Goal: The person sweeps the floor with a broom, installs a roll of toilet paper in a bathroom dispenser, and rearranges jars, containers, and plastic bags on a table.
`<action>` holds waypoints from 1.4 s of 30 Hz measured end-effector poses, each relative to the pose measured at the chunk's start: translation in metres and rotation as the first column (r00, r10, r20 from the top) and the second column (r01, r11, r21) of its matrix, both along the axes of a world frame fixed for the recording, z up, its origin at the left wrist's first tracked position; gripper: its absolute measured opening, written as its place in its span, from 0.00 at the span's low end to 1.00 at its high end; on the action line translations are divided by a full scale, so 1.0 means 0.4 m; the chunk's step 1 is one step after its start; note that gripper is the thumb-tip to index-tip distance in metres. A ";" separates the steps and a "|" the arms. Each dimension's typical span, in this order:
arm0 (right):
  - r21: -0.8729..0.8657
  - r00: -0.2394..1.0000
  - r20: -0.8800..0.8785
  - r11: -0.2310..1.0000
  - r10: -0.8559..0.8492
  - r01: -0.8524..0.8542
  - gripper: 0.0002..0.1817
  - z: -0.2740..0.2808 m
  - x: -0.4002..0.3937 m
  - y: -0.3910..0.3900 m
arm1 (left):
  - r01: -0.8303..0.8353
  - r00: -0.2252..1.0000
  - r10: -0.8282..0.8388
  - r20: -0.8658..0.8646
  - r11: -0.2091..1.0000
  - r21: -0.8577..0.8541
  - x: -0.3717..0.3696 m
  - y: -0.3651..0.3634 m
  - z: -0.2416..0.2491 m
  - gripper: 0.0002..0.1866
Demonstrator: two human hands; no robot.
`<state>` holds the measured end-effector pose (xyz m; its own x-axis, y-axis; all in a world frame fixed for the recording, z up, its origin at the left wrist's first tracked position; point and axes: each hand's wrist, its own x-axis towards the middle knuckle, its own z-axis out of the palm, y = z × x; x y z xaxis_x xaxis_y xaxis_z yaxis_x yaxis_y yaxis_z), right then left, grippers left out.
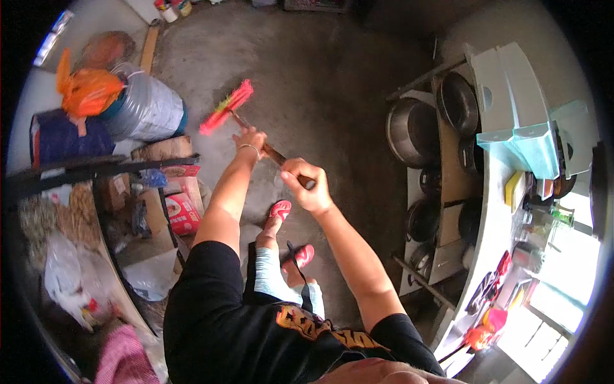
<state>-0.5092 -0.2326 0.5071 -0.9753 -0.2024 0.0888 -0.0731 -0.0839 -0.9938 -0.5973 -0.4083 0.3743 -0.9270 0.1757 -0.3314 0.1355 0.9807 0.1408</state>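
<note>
A broom (275, 155) with a brown wooden handle slants across the middle of the head view. Its head of pink-red bristles (233, 104), streaked with yellow-green, points to the upper left over the grey floor. Lower on the handle, my left hand (249, 142) is closed round it, a bracelet at the wrist. My right hand (307, 185) grips the handle near its top end, which pokes out past the fingers. Below the hands are my feet in red shoes (300, 256).
Left: shelves hold bags and a red package (183, 214); a large plastic-wrapped container (150, 105) and an orange bag (93, 91) stand beyond. Right: a rack carries several pans (412, 132) beneath a white counter (483, 237). Bare concrete floor (307, 77) stretches between them.
</note>
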 end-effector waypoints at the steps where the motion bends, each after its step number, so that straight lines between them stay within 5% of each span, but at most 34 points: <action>1: 0.076 1.000 -0.005 0.997 0.013 -0.013 0.12 0.004 0.010 0.047 | 0.106 0.994 -0.106 0.009 0.994 0.029 0.005 0.018 -0.009 0.28; 3: 0.183 0.997 0.058 0.982 -0.051 0.040 0.12 0.055 0.087 0.179 | 0.280 0.952 -0.307 0.024 0.898 0.340 0.055 0.151 -0.190 0.22; 5: 0.231 0.980 0.149 0.968 -0.134 0.097 0.12 0.140 0.201 0.316 | 0.374 0.926 -0.333 -0.178 0.750 0.545 0.174 0.350 -0.140 0.14; 8: 0.303 0.942 0.191 0.929 -0.277 0.212 0.11 0.314 0.318 0.427 | 0.379 0.890 -0.450 -0.076 0.635 0.673 0.345 0.604 -0.049 0.10; 9: 0.357 0.922 0.210 0.904 -0.325 0.237 0.11 0.368 0.333 0.442 | 0.295 0.785 -0.566 0.253 0.700 0.650 0.331 0.637 0.107 0.08; 15: 0.314 0.917 0.090 0.885 -0.389 0.345 0.13 0.542 0.254 0.480 | 0.261 0.789 -0.596 0.147 0.542 0.798 0.301 0.782 0.204 0.07; 20: 0.197 0.931 -0.047 0.910 -0.363 0.365 0.14 0.536 0.051 0.387 | 0.441 0.785 -0.619 -0.007 0.550 0.709 -0.025 0.606 0.275 0.06; 25: 0.037 0.935 -0.097 0.938 -0.340 0.345 0.10 0.280 -0.380 0.208 | 0.524 0.848 -0.479 -0.224 0.699 0.487 -0.559 0.336 0.095 0.11; 27: 0.046 0.936 -0.095 0.937 -0.340 0.346 0.07 0.150 -0.597 0.113 | 0.372 0.922 -0.306 -0.237 0.870 0.323 -0.764 0.201 0.106 0.17; 28: 0.039 0.941 -0.095 0.943 -0.326 0.331 0.07 0.099 -0.700 0.059 | 0.294 0.956 -0.289 -0.054 0.944 0.146 -0.864 0.150 0.164 0.22; 29: 0.104 0.938 0.000 0.933 -0.346 0.344 0.08 0.051 -0.782 0.012 | 0.194 0.974 -0.181 -0.135 0.976 0.094 -0.929 0.109 0.100 0.30; 31: -0.045 0.944 -0.017 0.944 -0.329 0.328 0.08 -0.017 -0.905 -0.058 | 0.120 0.988 -0.129 -0.088 0.987 -0.104 -1.046 0.058 0.042 0.36; 32: -0.032 0.942 0.030 0.942 -0.334 0.335 0.08 -0.025 -0.919 -0.047 | 0.182 0.980 -0.187 -0.061 0.980 -0.080 -1.058 0.074 0.027 0.33; 37: 0.353 0.908 0.099 0.868 -0.407 0.350 0.07 0.086 -0.706 0.140 | 0.548 0.822 -0.564 0.079 0.822 0.155 -0.881 0.275 -0.067 0.11; 38: 0.304 0.899 0.101 0.874 -0.426 0.380 0.09 0.122 -0.622 0.184 | 0.591 0.769 -0.637 0.060 0.743 0.314 -0.787 0.347 -0.110 0.11; 39: 0.430 0.826 0.238 0.818 -0.511 0.382 0.10 0.198 -0.546 0.213 | 0.603 0.738 -0.672 0.065 0.699 0.384 -0.690 0.415 -0.091 0.10; 42: 0.500 0.783 0.207 0.752 -0.586 0.430 0.12 0.363 -0.418 0.266 | 0.568 0.630 -0.753 0.191 0.615 0.547 -0.455 0.570 0.023 0.13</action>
<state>-0.6765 -0.1263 0.6523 -0.8908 0.3926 -0.2286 0.3527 0.2806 -0.8927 -0.7791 -0.1804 0.3834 -0.3091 0.8838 -0.3512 0.5683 0.4678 0.6769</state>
